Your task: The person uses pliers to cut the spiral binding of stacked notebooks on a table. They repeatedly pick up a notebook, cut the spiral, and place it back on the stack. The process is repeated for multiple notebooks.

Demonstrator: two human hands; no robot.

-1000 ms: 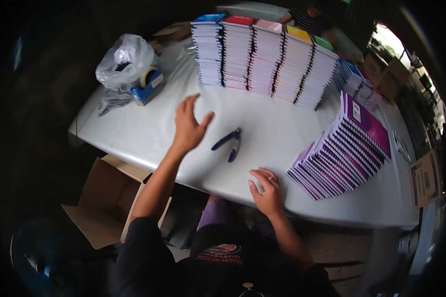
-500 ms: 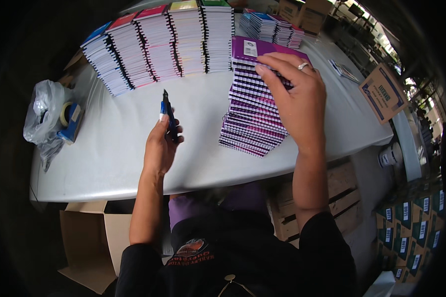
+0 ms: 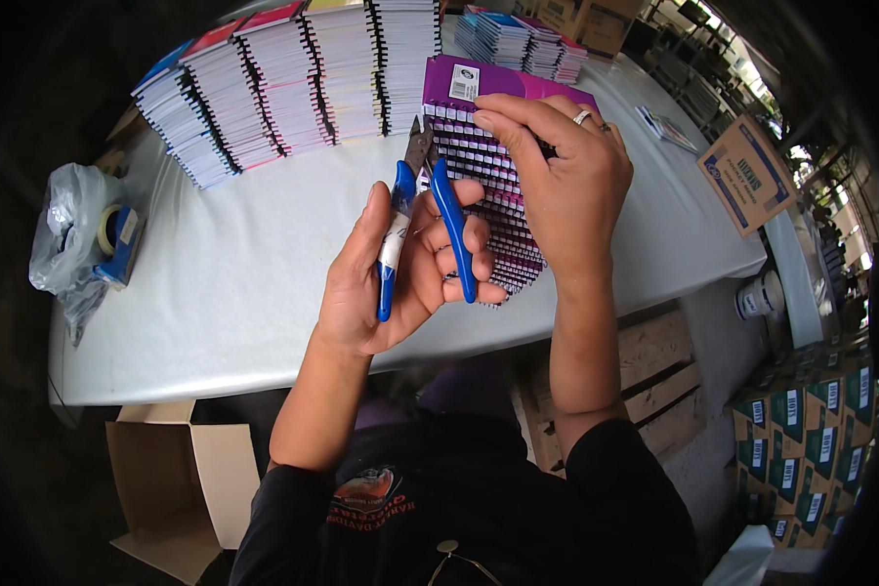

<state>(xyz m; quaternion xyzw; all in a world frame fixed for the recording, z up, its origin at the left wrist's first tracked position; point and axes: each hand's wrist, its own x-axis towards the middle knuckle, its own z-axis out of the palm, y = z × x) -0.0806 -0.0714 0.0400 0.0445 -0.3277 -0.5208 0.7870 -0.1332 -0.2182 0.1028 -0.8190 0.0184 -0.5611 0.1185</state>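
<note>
My left hand (image 3: 361, 283) holds a pair of wire cutters (image 3: 449, 225) with blue handles. Its handles and jaws are spread apart, the tips pointing up at the left edge of a stack of purple spiral notebooks (image 3: 510, 239). White wrap covers part of one handle. My right hand (image 3: 571, 171), a ring on one finger, bends over that stack. Thumb and index finger pinch the bound front edge of the top purple notebook (image 3: 503, 80), beside its white label. The palm hides part of the coils.
Tall stacks of spiral notebooks (image 3: 283, 93) line the table's back left, with smaller stacks (image 3: 518, 44) behind. A clear plastic bag (image 3: 68, 230) and a tape roll (image 3: 110, 230) lie at left. A cardboard box (image 3: 747, 176) sits at right; an open carton (image 3: 181, 479) is below the table.
My left hand has moved right and up toward the purple stack, and the cutters in it have gone from closed to spread. My right hand keeps its place on the top notebook.
</note>
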